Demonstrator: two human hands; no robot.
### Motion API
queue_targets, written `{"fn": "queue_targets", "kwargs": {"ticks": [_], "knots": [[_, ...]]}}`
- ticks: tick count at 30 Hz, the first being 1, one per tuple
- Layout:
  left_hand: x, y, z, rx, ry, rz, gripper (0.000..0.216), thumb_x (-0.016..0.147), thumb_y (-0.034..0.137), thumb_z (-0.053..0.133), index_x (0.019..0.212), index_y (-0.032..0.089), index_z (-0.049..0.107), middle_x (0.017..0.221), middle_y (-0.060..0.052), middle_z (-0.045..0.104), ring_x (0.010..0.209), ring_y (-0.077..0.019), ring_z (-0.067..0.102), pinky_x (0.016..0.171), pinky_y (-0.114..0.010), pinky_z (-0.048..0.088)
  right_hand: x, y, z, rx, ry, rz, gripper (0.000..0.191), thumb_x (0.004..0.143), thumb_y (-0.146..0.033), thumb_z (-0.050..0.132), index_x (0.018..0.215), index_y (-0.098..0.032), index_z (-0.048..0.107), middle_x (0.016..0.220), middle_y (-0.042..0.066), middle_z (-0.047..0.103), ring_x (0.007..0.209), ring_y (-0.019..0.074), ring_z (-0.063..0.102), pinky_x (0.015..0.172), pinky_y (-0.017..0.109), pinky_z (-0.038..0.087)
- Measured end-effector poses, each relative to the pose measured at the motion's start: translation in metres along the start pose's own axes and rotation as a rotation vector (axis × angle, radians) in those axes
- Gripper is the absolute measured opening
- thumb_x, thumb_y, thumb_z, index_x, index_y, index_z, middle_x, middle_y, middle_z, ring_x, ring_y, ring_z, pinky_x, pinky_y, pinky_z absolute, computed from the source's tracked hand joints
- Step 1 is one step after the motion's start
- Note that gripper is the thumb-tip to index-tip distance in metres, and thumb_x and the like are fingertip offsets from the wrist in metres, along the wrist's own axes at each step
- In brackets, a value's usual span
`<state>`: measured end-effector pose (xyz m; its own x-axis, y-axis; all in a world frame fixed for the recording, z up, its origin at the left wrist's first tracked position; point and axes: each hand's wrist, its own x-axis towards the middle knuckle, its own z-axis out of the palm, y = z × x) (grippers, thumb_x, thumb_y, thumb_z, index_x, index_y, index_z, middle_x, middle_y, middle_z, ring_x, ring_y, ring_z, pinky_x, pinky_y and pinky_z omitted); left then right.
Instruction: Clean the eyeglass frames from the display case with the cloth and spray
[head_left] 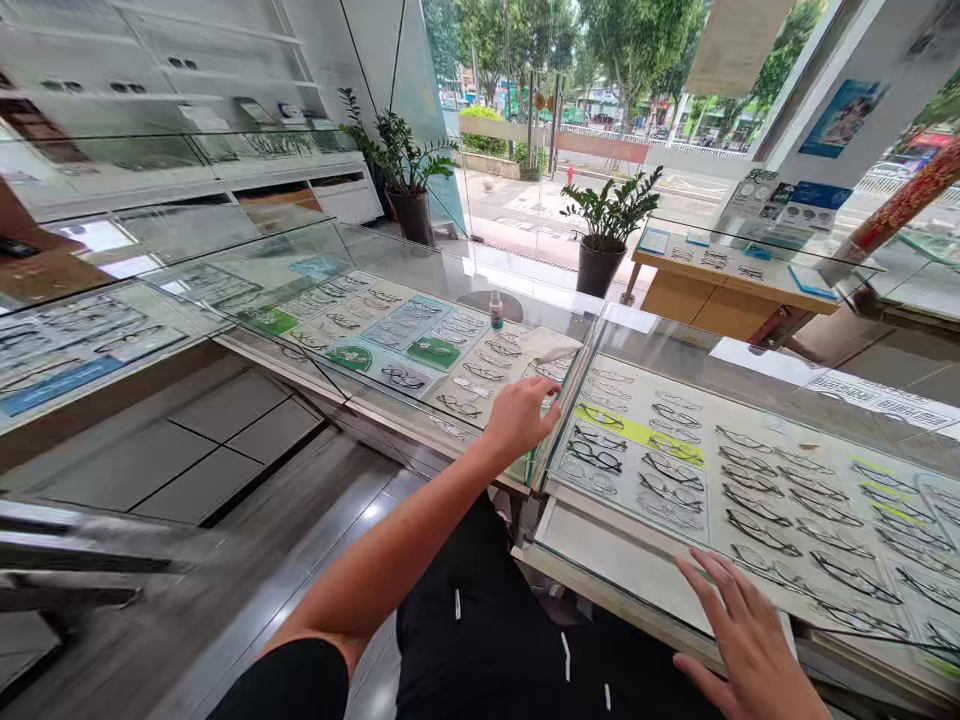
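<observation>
My left hand reaches over the front part of a glass display counter, by the seam between two cases. Its fingers are bent, with a gap between them and the thumb, and I see nothing held. Just beyond it a pale folded cloth lies on the glass top. A small bottle with teal liquid and a clear top stands upright left of the cloth. My right hand is spread open above the front edge of the right-hand case; whether it touches the glass is unclear. Eyeglasses lie in rows under the glass.
Past the counter stand two potted plants by the shop window. A wooden display table with more glasses is at the back right. Another glass case runs along the left, and a white paper strip lies on the right counter.
</observation>
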<state>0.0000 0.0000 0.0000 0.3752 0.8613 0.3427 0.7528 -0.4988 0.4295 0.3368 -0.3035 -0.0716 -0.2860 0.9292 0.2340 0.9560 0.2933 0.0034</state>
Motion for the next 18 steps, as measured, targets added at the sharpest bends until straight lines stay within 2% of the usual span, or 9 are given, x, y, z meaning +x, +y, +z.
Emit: {"fn": "queue_targets", "kwargs": {"ticks": [2,5,7,8,11,13,15,18], "knots": [[0.032,-0.015,-0.005,0.101,0.013,-0.062,0.038,0.105,0.037,0.060,0.138,0.021,0.069,0.134,-0.012,0.075,0.122,-0.0305,0.072,0.103,-0.043,0.054,0.001,0.014,0.001,-0.048,0.061,0.065,0.078,0.109,-0.052,0.056,0.178,-0.032,0.027,0.165,0.016,0.056,0.153,0.0420,0.051,0.119,0.054,0.040],[0.072,-0.034,-0.004,0.230,-0.033,-0.093,0.065,0.097,0.048,0.073,0.151,0.014,0.060,0.151,-0.021,0.066,0.136,-0.0405,0.063,0.112,-0.051,0.050,0.006,0.027,0.003,-0.098,0.123,0.122,0.086,0.107,-0.059,0.058,0.180,-0.030,0.022,0.162,0.021,0.057,0.153,0.0470,0.050,0.116,0.059,0.041],[0.092,-0.043,0.003,0.253,-0.056,-0.092,0.071,0.092,0.048,0.080,0.151,0.014,0.061,0.158,-0.023,0.060,0.146,-0.0445,0.056,0.120,-0.055,0.042,0.012,0.029,0.005,-0.116,0.140,0.138,0.089,0.106,-0.063,0.058,0.180,-0.030,0.021,0.162,0.022,0.056,0.153,0.0482,0.049,0.115,0.061,0.042],[0.100,-0.046,0.008,0.240,-0.073,-0.096,0.067,0.091,0.047,0.082,0.146,0.014,0.064,0.158,-0.024,0.061,0.147,-0.0457,0.054,0.122,-0.057,0.040,0.015,0.029,0.006,-0.122,0.141,0.155,0.089,0.106,-0.064,0.057,0.180,-0.030,0.020,0.163,0.022,0.055,0.154,0.0484,0.048,0.115,0.061,0.042],[0.114,-0.048,0.018,0.183,-0.101,-0.120,0.034,0.095,0.037,0.077,0.121,0.016,0.074,0.137,-0.023,0.072,0.136,-0.0437,0.062,0.116,-0.055,0.043,0.023,0.030,0.011,-0.129,0.140,0.218,0.089,0.107,-0.069,0.050,0.179,-0.029,0.019,0.166,0.022,0.052,0.156,0.0491,0.046,0.113,0.063,0.044],[0.117,-0.045,0.020,0.147,-0.091,-0.134,0.016,0.099,0.029,0.068,0.108,0.017,0.074,0.121,-0.020,0.077,0.123,-0.0394,0.068,0.107,-0.050,0.048,0.028,0.035,0.015,-0.131,0.157,0.221,0.090,0.106,-0.075,0.046,0.179,-0.028,0.020,0.166,0.023,0.053,0.155,0.0493,0.046,0.113,0.063,0.045],[0.115,-0.042,0.014,0.099,-0.061,-0.152,0.014,0.103,0.027,0.060,0.105,0.018,0.071,0.109,-0.018,0.077,0.111,-0.0353,0.072,0.097,-0.045,0.051,0.032,0.044,0.019,-0.135,0.170,0.207,0.094,0.105,-0.079,0.044,0.179,-0.027,0.021,0.165,0.023,0.054,0.154,0.0494,0.048,0.114,0.064,0.045],[0.107,-0.043,-0.007,-0.010,0.012,-0.203,0.021,0.108,0.034,0.049,0.106,0.020,0.065,0.100,-0.014,0.076,0.096,-0.0303,0.072,0.083,-0.040,0.052,0.039,0.057,0.023,-0.127,0.160,0.173,0.103,0.102,-0.085,0.043,0.180,-0.023,0.017,0.166,0.024,0.054,0.151,0.0485,0.052,0.118,0.064,0.044]]}}
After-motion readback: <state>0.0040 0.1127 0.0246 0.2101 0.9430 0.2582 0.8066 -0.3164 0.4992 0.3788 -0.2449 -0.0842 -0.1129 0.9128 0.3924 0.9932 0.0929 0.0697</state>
